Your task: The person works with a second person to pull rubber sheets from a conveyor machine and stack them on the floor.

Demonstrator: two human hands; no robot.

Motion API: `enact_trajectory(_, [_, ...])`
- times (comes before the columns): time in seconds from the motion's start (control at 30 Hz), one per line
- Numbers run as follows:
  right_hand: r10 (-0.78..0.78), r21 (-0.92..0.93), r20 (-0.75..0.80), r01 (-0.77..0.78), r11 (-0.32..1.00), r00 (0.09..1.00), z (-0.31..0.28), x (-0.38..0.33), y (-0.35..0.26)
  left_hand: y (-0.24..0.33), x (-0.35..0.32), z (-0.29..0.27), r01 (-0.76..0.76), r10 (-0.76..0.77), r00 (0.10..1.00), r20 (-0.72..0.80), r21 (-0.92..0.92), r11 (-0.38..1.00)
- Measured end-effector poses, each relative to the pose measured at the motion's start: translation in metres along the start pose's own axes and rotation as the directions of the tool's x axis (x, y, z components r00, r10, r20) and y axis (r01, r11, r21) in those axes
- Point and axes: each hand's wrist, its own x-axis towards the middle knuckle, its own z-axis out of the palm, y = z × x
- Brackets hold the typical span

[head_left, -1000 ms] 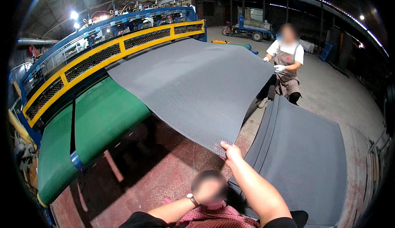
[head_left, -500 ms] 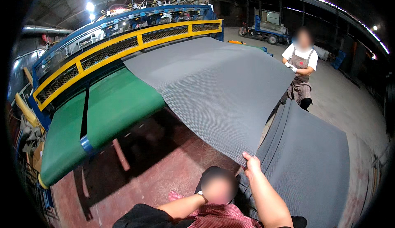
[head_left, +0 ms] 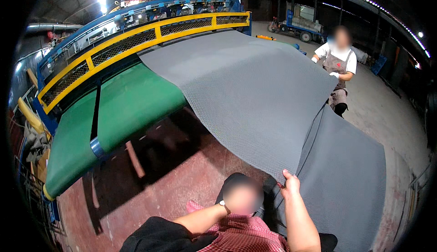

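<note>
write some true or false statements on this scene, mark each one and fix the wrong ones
1. The right-hand grip is on the near corner of the grey sheet. True.
2. The left-hand grip is on that sheet too. False: it is apart from it, close to the person's body.
3. The belt is red. False: it is green.
4. The guard frame on the machine is yellow. True.
5. The pile of grey sheets lies to the person's left. False: it lies to the right.
6. The co-worker wears white gloves. True.
</note>
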Motion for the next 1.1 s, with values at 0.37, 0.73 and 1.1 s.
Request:
enact_trajectory(0.37, [-0.010,0.014,-0.010,0.010,1.000,1.000,-0.046,-0.030,-0.028,0.029,0.004,-0.017,0.057,-0.053,0.989,-0.140,0.028,0.998])
enact_trajectory(0.73, [0.012,0.109,-0.113,0.001,0.994,0.994,-0.084,-0.029,-0.018,0.105,0.021,-0.043,0.192,0.003,0.879,-0.476,0.362,0.912])
enact_trajectory(1.1, [-0.135,0.066,-0.111,0.143,0.988,0.985,-0.112,-0.047,-0.045,0.103,0.021,-0.042,0.012,0.159,0.803,-0.574,0.283,0.959])
